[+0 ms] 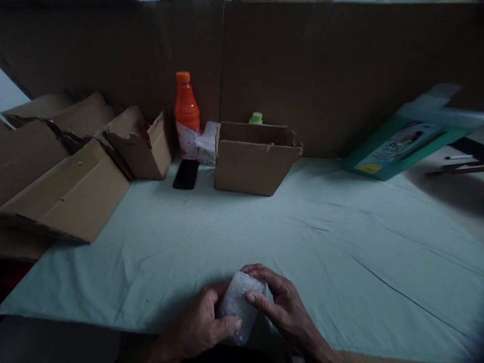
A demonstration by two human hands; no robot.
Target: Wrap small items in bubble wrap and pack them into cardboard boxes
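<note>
Near the table's front edge, a small bundle of bubble wrap [239, 299] is held between both hands. My left hand [204, 323] grips its left side, the thumb pressed across the lower front. From the right, my right hand [280, 303] closes on the upper part, with its thumb on the front face and its fingers over the top. The plastic is translucent and whitish; whatever may be inside cannot be made out.
Cardboard boxes [94, 193] crowd the left side. Behind the hands stand an orange bottle [186, 106], a black phone [186, 174], crumpled bubble wrap [209, 143] and an open carton [253, 167]. A green jug [396, 142] leans at the right. A cardboard wall [341, 75] closes the back.
</note>
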